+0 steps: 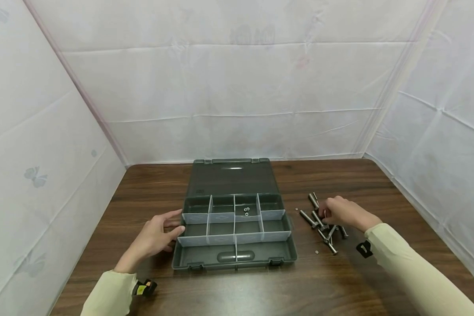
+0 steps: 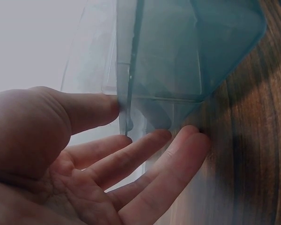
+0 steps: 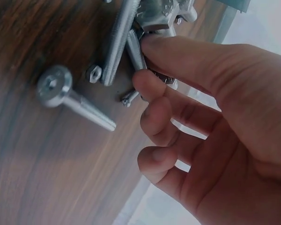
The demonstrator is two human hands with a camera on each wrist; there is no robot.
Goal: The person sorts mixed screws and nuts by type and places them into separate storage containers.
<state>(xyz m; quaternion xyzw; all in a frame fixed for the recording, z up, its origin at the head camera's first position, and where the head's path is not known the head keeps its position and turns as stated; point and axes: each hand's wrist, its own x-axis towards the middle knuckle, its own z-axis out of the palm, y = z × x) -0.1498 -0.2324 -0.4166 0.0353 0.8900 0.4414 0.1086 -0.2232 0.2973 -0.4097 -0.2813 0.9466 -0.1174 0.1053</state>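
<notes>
White sheeting (image 1: 237,87) walls in a brown tabletop (image 1: 260,289) bearing a divided case (image 1: 221,228) and, to its right, bolts (image 1: 317,219).
Left hand (image 1: 156,235), fingers extended, touches the case's left side; right hand (image 1: 344,212) bends its fingers among the bolts, whether gripping 1 impossible to tell. 3 small pieces (image 1: 246,214) lie in a back-row compartment (image 1: 241,205).

Your right hand (image 1: 341,213) partly hides the bolts (image 1: 317,220); the left wrist view's upper border cuts off the storage box (image 2: 164,51).
</notes>
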